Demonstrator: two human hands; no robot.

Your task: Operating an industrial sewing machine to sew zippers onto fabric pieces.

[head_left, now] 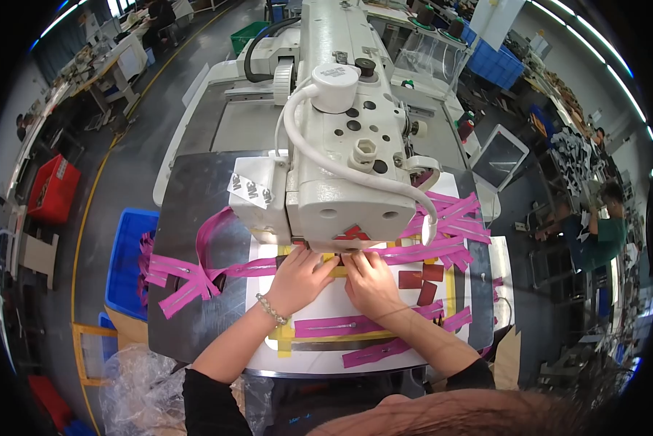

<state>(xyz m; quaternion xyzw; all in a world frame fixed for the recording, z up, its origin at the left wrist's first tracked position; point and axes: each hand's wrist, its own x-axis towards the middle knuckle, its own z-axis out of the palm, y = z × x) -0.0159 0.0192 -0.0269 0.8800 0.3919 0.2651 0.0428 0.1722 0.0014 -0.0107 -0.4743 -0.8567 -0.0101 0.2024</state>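
- Nearest me: black sleeves [214, 400], and crumpled clear plastic [141, 392] low on the left.
- Two short pink zippers, one [334, 326] behind the other [374, 353], lie on the near part of the white sheet [312, 361].
- My left hand [302, 275] (beaded bracelet [271, 309] on that wrist) has bent fingers set down on a long pink zipper [252, 268].
- My right hand [370, 276] is just beside it, fingers bent too; tips partly hidden, so I cannot tell whether either hand pinches or only presses.
- That long zipper runs crosswise under both hands, at the foot of the sewing machine [348, 182].
- Dark red pieces [409, 279] lie right of my right hand; more pink zippers [450, 218] are heaped beyond.
- Off left, a blue bin [127, 247]; farther, a red bin [54, 189] on the floor.
- Far right: a person in green [610, 229].
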